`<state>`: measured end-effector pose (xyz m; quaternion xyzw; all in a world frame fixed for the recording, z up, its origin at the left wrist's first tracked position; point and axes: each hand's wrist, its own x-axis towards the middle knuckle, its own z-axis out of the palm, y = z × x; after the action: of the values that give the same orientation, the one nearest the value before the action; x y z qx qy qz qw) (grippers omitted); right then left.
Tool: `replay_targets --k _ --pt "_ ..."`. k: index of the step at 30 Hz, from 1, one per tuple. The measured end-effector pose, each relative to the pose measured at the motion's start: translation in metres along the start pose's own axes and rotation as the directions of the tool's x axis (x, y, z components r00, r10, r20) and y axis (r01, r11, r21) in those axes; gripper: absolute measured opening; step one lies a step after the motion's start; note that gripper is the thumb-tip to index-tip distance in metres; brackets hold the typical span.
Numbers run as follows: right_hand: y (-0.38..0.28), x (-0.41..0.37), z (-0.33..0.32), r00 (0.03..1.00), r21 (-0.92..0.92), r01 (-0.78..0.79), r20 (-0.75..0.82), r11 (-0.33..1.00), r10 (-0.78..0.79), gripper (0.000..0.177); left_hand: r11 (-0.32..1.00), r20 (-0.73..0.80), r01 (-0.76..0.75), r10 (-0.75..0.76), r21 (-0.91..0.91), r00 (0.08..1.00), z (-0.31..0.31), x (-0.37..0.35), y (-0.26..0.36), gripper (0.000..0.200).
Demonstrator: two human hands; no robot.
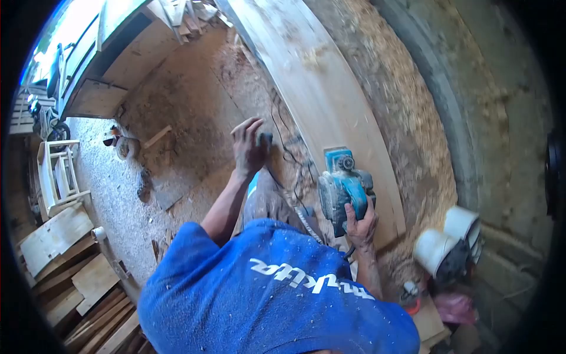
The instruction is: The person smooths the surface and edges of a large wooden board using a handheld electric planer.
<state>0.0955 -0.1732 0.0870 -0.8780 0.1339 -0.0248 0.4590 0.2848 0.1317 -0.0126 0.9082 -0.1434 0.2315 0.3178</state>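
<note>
My right hand [361, 225] is wrapped around the rear handle of a teal electric hand planer [352, 187], which rests on a long, pale wooden board [336, 100] near its close end. The planer body is dusty, with a round front knob. My left hand [247, 144] is raised off the board to its left, fingers stretched out and slightly bent. A small dark teal shape [266, 140] shows right beside its fingers. A little pile of shavings [312, 58] lies farther up the board.
Shavings [433, 112] cover the ground right of the board. Black cable [286, 154] lies along its left side. White buckets [435, 251] stand at lower right. Stacked wood pieces [97, 280] and a wooden frame [59, 174] are at left. A large wooden structure [112, 65] stands upper left.
</note>
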Motion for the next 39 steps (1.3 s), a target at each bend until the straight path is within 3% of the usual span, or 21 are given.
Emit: replay_targets --k 3,7,9,14,22,29,32,39 --pt "0.051 -0.104 -0.046 0.993 -0.039 -0.072 -0.096 0.997 0.068 0.049 0.980 0.162 -0.174 0.189 -0.097 0.969 0.030 -0.038 0.079 0.044" --pt "0.109 -0.234 -0.099 0.949 -0.098 -0.292 -0.153 0.951 0.276 0.054 0.963 0.460 -0.265 0.258 -0.050 0.850 0.052 -0.107 0.163 0.059" --pt "0.130 -0.272 -0.114 0.945 -0.127 -0.273 -0.222 0.954 0.241 0.055 0.948 0.571 -0.318 0.272 -0.021 0.774 0.052 -0.138 0.193 0.066" --pt "0.171 -0.318 -0.131 0.938 -0.044 -0.304 -0.189 0.952 0.291 0.061 0.951 0.661 -0.310 0.218 0.023 0.718 0.042 -0.174 0.224 0.072" --pt "0.141 -0.234 -0.136 0.983 -0.018 -0.164 0.076 0.986 0.165 0.064 0.956 0.605 -0.269 0.148 0.114 0.782 0.042 -0.187 0.197 0.069" --pt "0.109 -0.141 -0.102 0.993 0.000 0.014 0.120 1.000 -0.013 0.059 0.967 0.491 -0.095 -0.034 0.235 0.870 0.028 -0.186 0.141 0.064" --pt "0.088 -0.093 -0.078 0.991 0.053 0.062 0.113 0.997 -0.068 0.053 0.949 0.422 0.044 -0.180 0.312 0.888 0.020 -0.177 0.116 0.061" --pt "0.046 0.012 -0.021 0.978 0.046 0.177 0.102 0.983 -0.181 0.045 0.929 0.291 0.200 -0.294 0.312 0.910 0.001 -0.146 0.068 0.058"
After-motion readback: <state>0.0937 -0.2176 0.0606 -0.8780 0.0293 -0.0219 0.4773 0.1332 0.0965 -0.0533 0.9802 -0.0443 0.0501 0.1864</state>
